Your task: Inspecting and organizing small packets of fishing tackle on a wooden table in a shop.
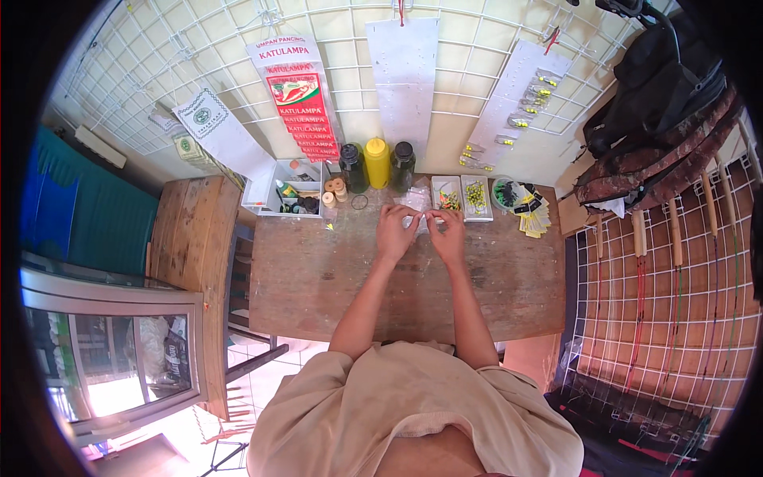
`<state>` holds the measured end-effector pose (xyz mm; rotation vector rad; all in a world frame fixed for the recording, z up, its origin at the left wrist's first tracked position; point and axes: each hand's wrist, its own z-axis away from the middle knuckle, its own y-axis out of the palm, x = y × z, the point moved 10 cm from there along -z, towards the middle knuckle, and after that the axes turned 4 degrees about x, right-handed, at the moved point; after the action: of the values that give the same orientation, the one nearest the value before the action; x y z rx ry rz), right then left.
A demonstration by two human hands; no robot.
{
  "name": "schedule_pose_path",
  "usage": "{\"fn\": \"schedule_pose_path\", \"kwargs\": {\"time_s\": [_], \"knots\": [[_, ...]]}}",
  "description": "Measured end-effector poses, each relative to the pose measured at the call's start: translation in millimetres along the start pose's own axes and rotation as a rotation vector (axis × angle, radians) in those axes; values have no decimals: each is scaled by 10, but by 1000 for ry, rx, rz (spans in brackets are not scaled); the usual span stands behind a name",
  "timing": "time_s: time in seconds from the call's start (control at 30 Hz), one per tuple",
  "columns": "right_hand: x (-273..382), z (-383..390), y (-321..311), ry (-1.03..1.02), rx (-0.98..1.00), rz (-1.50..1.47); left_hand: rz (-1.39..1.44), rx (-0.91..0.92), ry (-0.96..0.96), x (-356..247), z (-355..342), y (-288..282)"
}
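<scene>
At the back middle of the worn wooden table [342, 278], my left hand [395, 230] and my right hand [445, 232] pinch a small clear plastic bag [415, 222] between their fingertips, close together. A pile of clear plastic packets [417, 196] lies just beyond them. Beside my right hand stand two white trays of small colourful lures [447, 200] and yellow-green pieces [476, 196]. Whether anything is inside the pinched bag is too small to tell.
Bottles [377, 163], wooden spools [335, 191] and a white organiser [292, 205] line the back left; a green tub [505, 195] and yellow cards [534, 220] sit at right. Hung strips [399, 75] cover the wire wall grid; bags [652, 87] and rods [675, 238] hang at right.
</scene>
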<state>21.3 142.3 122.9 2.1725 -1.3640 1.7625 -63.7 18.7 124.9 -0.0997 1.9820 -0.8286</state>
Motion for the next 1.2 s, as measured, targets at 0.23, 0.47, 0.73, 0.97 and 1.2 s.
{"fn": "schedule_pose_path", "kwargs": {"time_s": [0.23, 0.47, 0.73, 0.97, 1.2], "knots": [[-303, 28, 101, 262, 82, -327, 102, 5, 10, -41, 4, 32], [-341, 86, 105, 333, 104, -303, 153, -9, -4, -1, 45, 86], [-476, 78, 187, 341, 72, -447, 446, 145, -236, 287, 79, 247], [-393, 13, 239, 224, 104, -345, 317, 235, -206, 377, 28, 316], [-281, -28, 229, 335, 116, -451, 286, 185, -153, 227, 2, 213]]}}
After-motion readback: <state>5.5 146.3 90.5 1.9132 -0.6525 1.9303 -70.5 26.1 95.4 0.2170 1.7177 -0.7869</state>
